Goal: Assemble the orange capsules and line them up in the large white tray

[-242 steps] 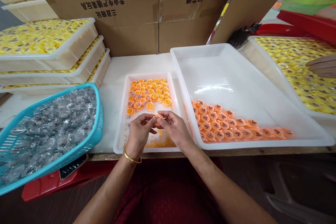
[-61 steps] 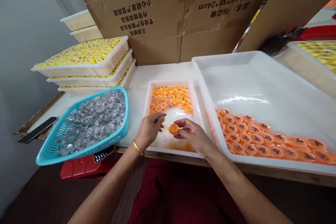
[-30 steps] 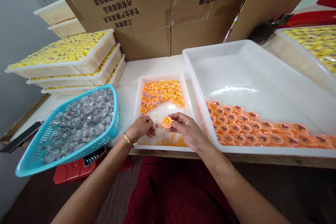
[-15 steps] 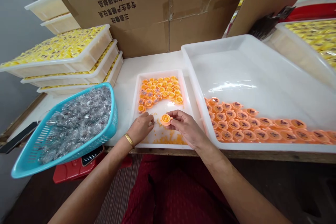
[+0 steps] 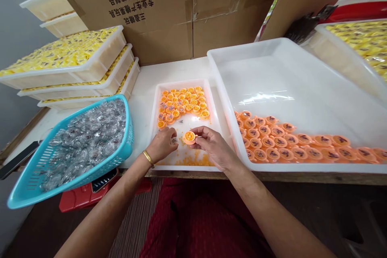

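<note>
My right hand (image 5: pixel 211 145) pinches a small orange toy cup (image 5: pixel 189 137) by its handle, its open top up and orange-yellow beads inside. Close to its left, my left hand (image 5: pixel 161 145) has its fingers drawn together; a small clear piece with dark marks (image 5: pixel 173 140) shows at the fingertips, partly hidden. Both hands are over a small white tray (image 5: pixel 215 125). Orange cups filled with beads (image 5: pixel 184 98) crowd its far half, some with clear, dark-marked pieces on them. Loose orange beads (image 5: pixel 196 158) lie scattered along the near side.
On the right, a large white tray (image 5: pixel 256 72) holds rows of orange cups with dark-printed tops (image 5: pixel 269 142). A blue basket (image 5: pixel 128 129) of clear wrapped pieces (image 5: pixel 87 141) stands left. Stacked trays of yellow packets (image 5: pixel 69 50) rise behind it. A cardboard box (image 5: pixel 163 40) blocks the back.
Eight seconds ago both hands held an orange cup together. Since then my right hand holds a bead-filled cup apart, and my left fingers have picked up the small marked piece from the tray.
</note>
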`<state>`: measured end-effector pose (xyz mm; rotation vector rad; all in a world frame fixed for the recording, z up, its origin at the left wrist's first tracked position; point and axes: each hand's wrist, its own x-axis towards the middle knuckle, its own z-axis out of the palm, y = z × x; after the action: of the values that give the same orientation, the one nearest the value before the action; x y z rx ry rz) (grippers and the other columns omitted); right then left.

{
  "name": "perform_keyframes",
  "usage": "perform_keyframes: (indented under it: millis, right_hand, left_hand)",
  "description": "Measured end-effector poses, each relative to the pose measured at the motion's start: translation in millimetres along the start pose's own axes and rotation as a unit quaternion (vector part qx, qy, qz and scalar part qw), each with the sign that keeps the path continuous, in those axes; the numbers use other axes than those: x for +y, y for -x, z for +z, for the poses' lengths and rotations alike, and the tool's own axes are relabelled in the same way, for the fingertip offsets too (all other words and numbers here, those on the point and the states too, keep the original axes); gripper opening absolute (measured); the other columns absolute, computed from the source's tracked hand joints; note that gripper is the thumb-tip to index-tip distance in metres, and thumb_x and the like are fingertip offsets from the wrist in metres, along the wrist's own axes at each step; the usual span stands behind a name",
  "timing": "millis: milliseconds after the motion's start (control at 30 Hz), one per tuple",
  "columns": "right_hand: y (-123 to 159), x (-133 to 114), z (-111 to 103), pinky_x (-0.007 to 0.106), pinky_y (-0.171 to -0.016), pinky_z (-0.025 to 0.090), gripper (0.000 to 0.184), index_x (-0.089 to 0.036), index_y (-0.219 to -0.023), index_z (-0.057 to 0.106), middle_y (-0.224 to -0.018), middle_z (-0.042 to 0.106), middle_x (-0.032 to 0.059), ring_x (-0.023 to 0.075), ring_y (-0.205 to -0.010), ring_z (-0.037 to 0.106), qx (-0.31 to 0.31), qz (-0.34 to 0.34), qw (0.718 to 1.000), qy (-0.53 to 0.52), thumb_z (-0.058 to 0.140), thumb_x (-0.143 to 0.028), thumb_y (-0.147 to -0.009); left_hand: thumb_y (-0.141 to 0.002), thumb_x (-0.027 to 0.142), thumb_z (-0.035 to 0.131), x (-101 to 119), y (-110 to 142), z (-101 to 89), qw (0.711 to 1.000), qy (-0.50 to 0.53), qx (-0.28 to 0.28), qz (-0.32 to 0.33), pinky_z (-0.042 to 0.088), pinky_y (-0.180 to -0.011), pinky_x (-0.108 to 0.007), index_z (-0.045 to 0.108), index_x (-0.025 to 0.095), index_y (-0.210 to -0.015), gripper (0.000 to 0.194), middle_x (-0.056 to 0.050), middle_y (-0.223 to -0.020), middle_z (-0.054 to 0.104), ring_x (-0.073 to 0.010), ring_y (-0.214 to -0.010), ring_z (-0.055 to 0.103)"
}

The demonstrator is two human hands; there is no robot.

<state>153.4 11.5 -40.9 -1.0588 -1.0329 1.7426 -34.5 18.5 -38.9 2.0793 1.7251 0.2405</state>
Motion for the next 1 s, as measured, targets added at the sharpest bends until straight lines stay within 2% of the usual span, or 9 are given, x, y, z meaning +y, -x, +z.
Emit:
perform_keyframes:
  millis: [100, 200, 300, 367, 433, 500, 600, 733, 1000]
  right_hand:
    - [0, 1, 0, 0.032, -0.073, 0.053, 0.019, -0.018, -0.089, 0.063, -0.088, 0.066, 0.0019, 0.0133, -0.072, 0.064, 0.000, 0.001, 1.000, 0.003, 0.062, -0.023, -0.071]
    - [-1, 1, 0, 0.032, -0.073, 0.054, 0.018, -0.019, -0.088, 0.063, -0.088, 0.066, 0.0015, 0.0126, -0.070, 0.064, 0.003, 0.005, 1.000, 0.002, 0.063, -0.023, -0.070]
    - [0, 0, 1, 0.032, -0.073, 0.054, 0.019, -0.019, -0.088, 0.063, -0.088, 0.066, 0.0016, 0.0129, -0.071, 0.064, 0.001, 0.008, 1.000, -0.003, 0.064, -0.023, -0.070]
    - [1, -1, 1, 0.032, -0.073, 0.054, 0.018, -0.019, -0.087, 0.063, -0.088, 0.067, 0.0017, 0.0135, -0.074, 0.064, -0.003, 0.005, 1.000, -0.008, 0.064, -0.023, -0.070]
    - [2, -3, 2, 0.032, -0.074, 0.055, 0.016, -0.018, -0.086, 0.063, -0.087, 0.067, 0.0016, 0.0139, -0.077, 0.064, -0.010, 0.002, 1.000, -0.012, 0.063, -0.024, -0.070]
    - [3, -5, 2, 0.031, -0.073, 0.055, 0.016, -0.018, -0.086, 0.063, -0.086, 0.066, 0.0015, 0.0139, -0.078, 0.063, -0.015, 0.001, 1.000, -0.014, 0.063, -0.023, -0.071]
    - [3, -6, 2, 0.030, -0.071, 0.055, 0.015, -0.019, -0.086, 0.063, -0.086, 0.065, 0.0014, 0.0139, -0.079, 0.063, -0.022, 0.004, 1.000, -0.019, 0.062, -0.024, -0.071]
    - [3, -6, 1, 0.030, -0.068, 0.056, 0.015, -0.019, -0.086, 0.063, -0.086, 0.065, 0.0012, 0.0146, -0.080, 0.063, -0.036, 0.010, 0.999, -0.025, 0.063, -0.026, -0.072]
    - [2, -5, 0, 0.028, -0.066, 0.056, 0.014, -0.018, -0.086, 0.064, -0.083, 0.064, 0.0005, 0.0133, -0.077, 0.062, -0.049, 0.015, 0.998, -0.040, 0.064, -0.026, -0.074]
  left_hand:
    - [-0.071, 0.021, 0.061, -2, 6, -5.8, 0.996, 0.079, 0.014, -0.030, 0.044, -0.057, -0.026, 0.055, 0.018, -0.082, 0.013, 0.001, -0.070, 0.058, -0.0123, -0.059, 0.054]
    - [-0.070, 0.024, 0.065, -2, 13, -10.5, 0.982, 0.178, 0.037, -0.046, 0.048, -0.062, -0.026, 0.059, 0.018, -0.092, 0.023, -0.001, -0.080, 0.063, -0.0123, -0.065, 0.060]
    - [-0.069, 0.026, 0.068, 2, 19, -14.6, 0.947, 0.312, 0.057, -0.052, 0.052, -0.071, -0.028, 0.059, 0.016, -0.103, 0.036, -0.004, -0.090, 0.066, -0.0135, -0.075, 0.063]
    - [-0.069, 0.026, 0.071, 6, 23, -16.6, 0.916, 0.393, 0.065, -0.049, 0.053, -0.077, -0.030, 0.061, 0.015, -0.103, 0.037, -0.005, -0.091, 0.067, -0.0141, -0.080, 0.063]
    - [-0.069, 0.027, 0.072, 11, 26, -17.1, 0.890, 0.449, 0.066, -0.044, 0.053, -0.081, -0.031, 0.062, 0.014, -0.100, 0.036, -0.005, -0.091, 0.067, -0.0148, -0.082, 0.064]
    - [-0.069, 0.026, 0.073, 15, 28, -16.0, 0.878, 0.473, 0.067, -0.034, 0.053, -0.081, -0.032, 0.063, 0.015, -0.100, 0.035, -0.006, -0.095, 0.067, -0.0156, -0.084, 0.064]
    - [-0.071, 0.024, 0.071, 21, 30, -13.2, 0.900, 0.424, 0.098, 0.013, 0.053, -0.080, -0.032, 0.062, 0.017, -0.104, 0.034, -0.007, -0.103, 0.066, -0.0155, -0.085, 0.063]
    - [-0.076, 0.021, 0.067, 27, 32, -11.8, 0.945, 0.270, 0.160, 0.094, 0.052, -0.081, -0.031, 0.059, 0.021, -0.114, 0.038, -0.006, -0.101, 0.065, -0.0148, -0.085, 0.061]
    - [-0.082, 0.022, 0.063, 35, 31, -11.7, 0.957, 0.162, 0.181, 0.155, 0.051, -0.077, -0.030, 0.054, 0.023, -0.122, 0.042, -0.004, -0.097, 0.065, -0.0135, -0.082, 0.060]
